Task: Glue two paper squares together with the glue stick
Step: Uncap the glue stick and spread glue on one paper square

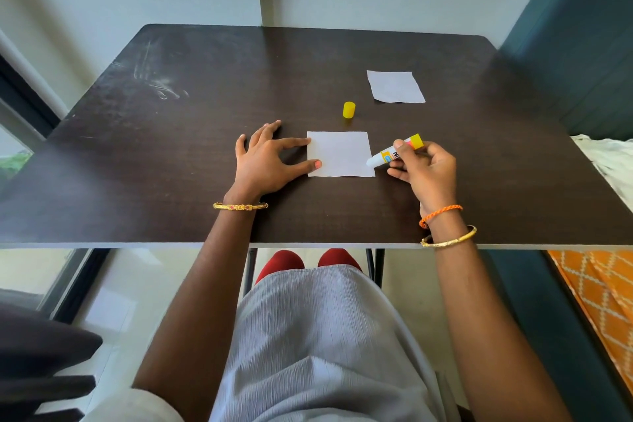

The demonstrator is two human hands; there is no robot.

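On the dark brown wooden table (205, 86) a white paper square (339, 153) lies flat near the front edge, and the left hand (263, 161) pins its left side — straight forefinger touching the upper left corner, thumb pressing on the lower left, the other fingers spread on the wood and gripping nothing. The right hand (426, 169) has its fingers curled round an uncapped white glue stick with a yellow end and orange label (397, 151), held tilted so that the white tip meets the paper at its right edge. The small yellow cylindrical cap (348, 110) stands just beyond the near square, and a second white paper square (395, 86) waits further back to the right, well apart from the first. The step in hand looks like spreading the glue. To do it well, the stick should travel in even strokes from the free right edge toward the pinned side, with light pressure — thin paper may wrinkle or drag otherwise. The corners and edges want covering, since bare corners would probably lift once the second square is laid on.
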